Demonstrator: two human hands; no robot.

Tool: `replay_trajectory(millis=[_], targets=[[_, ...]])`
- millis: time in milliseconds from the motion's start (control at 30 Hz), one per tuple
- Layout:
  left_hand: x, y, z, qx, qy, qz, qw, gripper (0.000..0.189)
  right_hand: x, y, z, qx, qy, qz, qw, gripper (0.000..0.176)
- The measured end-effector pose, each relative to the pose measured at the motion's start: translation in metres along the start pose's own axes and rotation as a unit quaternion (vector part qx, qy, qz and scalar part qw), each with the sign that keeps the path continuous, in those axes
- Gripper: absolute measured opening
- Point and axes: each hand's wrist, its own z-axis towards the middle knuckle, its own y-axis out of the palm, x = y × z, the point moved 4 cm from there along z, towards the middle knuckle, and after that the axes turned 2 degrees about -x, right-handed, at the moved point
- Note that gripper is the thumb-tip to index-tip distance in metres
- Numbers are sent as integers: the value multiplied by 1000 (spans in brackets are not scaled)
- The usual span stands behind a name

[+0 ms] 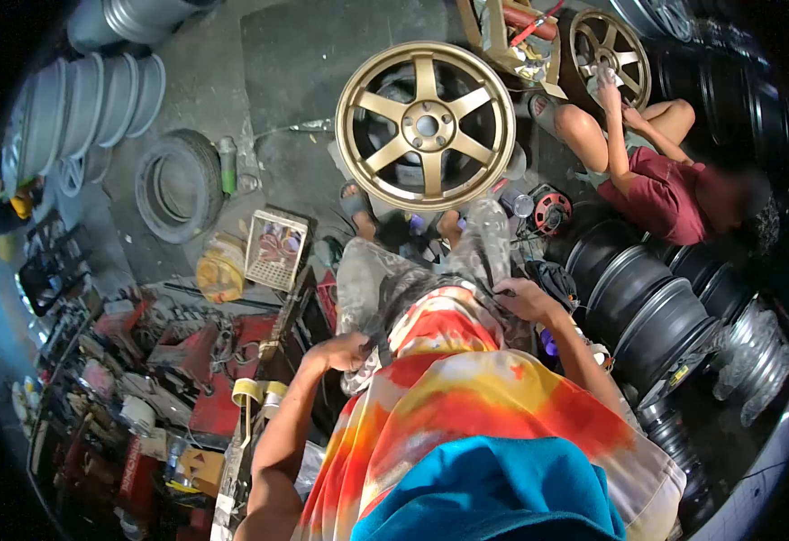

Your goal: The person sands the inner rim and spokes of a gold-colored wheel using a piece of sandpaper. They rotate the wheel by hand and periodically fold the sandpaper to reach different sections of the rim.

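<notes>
Held thing: orange, yellow and white tie-dyed shirt (466, 379), worn by the person, on the near side of the gold six-spoke alloy wheel (426, 126).
Left hand (342, 350): curled closed on the shirt's hem at the waist.
Right hand (528, 298): fingers drawn together, pinching the hem's other side. What else sits between them is too small to tell.
Step in hand: judging by the grip, the cloth is being tugged or straightened at the waist; neither hand has a tool.
Next move calls for: both hands must let the hem go before they can reach anything. The wheel lies past the feet, so it would take a bend forward.
Below the hem: grey mottled shorts (367, 279), then two sandalled feet (358, 212) just short of the wheel's rim.
Gold wheels: two. The landmark lies flat; the second gold spoked wheel (609, 50) stands right of it.
Other people: one, a seated person in a maroon shirt (660, 189), hands on that second wheel.
Dark steel rims (633, 288): a row right of the landmark, at least three; the full count is unclear.
Silver rims (88, 104): four side by side, far left of the landmark.
Black rubber tyre (146, 194): one, left of the landmark.
Green spray can (228, 167): one, between tyre and landmark.
</notes>
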Motion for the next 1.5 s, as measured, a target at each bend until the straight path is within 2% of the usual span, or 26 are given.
replay_trajectory(millis=[33, 67, 100, 133, 200, 233, 267, 367, 400, 467, 533, 567, 633, 700, 767, 800, 833, 867, 900, 1000, 1100, 1300, 1400, 1433, 1467, 1500], targets=[[34, -1, 12, 2, 29, 65, 997, 37, -2, -7, -15, 26, 17, -44, 999, 30], [55, 0, 22, 1, -27, 78, 997, 39, 0, -11, -30, 50, 32, -85, 995, 26], [3, -57, -28, 78, -53, -2, 996, 39, -33, 36, 67, 26, -1, -70, 997, 26], [-8, -70, -9, 168, 20, -60, 984, 41, -26, 35, 86, 29, -26, -32, 999, 26], [26, -113, 4, 193, -69, -180, 962, 44, -6, 43, 112, 19, -17, -1, 1000, 25], [42, -138, 2, 241, -47, -227, 942, 42, 1, 46, 139, 13, -1, -13, 1000, 24], [39, -154, 15, 260, 46, -266, 927, 41, 13, 51, 161, 5, 5, -13, 1000, 24], [49, -176, 47, 210, 105, -245, 941, 34, 52, 71, 232, 20, -24, -50, 998, 28], [52, -181, 57, 178, 73, -198, 961, 33, 68, 86, 256, -34, 16, -102, 994, 33], [34, -195, 85, 231, 29, -22, 972, 37, 103, 120, 305, -95, 49, -151, 983, 37], [27, -217, 107, 354, 88, 187, 912, 32, 140, 162, 347, -62, 22, -277, 958, 39], [15, -226, 120, 354, 68, 153, 920, 28, 156, 178, 364, -72, 23, -271, 960, 39], [13, -259, 137, 402, 147, 136, 893, 26, 181, 209, 404, -224, 52, -348, 909, 48], [18, -290, 146, 412, 136, 171, 884, 25, 196, 255, 430, -211, 20, -381, 900, 47], [23, -320, 155, 469, 193, 205, 837, 28, 213, 299, 450, -183, -137, -357, 906, 40], [24, -328, 160, 498, 229, 215, 808, 28, 214, 314, 448, -15, -260, -394, 881, 31], [29, -337, 165, 525, 271, 226, 775, 28, 218, 323, 451, 44, -316, -393, 862, 31], [37, -346, 173, 472, 245, 138, 835, 19, 222, 327, 457, 60, -348, -387, 852, 30], [37, -346, 177, 504, 339, 191, 771, 20, 228, 333, 464, 38, -345, -386, 855, 30], [17, -338, 194, 481, 317, 245, 780, 22, 249, 330, 498, -12, -329, -390, 860, 29], [18, -319, 189, 381, 368, 215, 821, 24, 279, 307, 537, -27, -302, -403, 863, 28], [9, -310, 176, 377, 277, 264, 844, 22, 330, 245, 592, -39, -266, -427, 863, 26], [1, -288, 181, 407, 249, 341, 810, 29, 343, 230, 622, -35, -303, -403, 863, 25], [0, -281, 188, 413, 241, 378, 793, 35, 328, 226, 622, -48, -279, -430, 857, 24], [-8, -275, 194, 414, 236, 391, 788, 46, 279, 219, 606, -65, -152, -475, 864, 19], [-10, -267, 198, 412, 221, 460, 755, 55, 234, 210, 590, -101, -145, -536, 826, 19]])
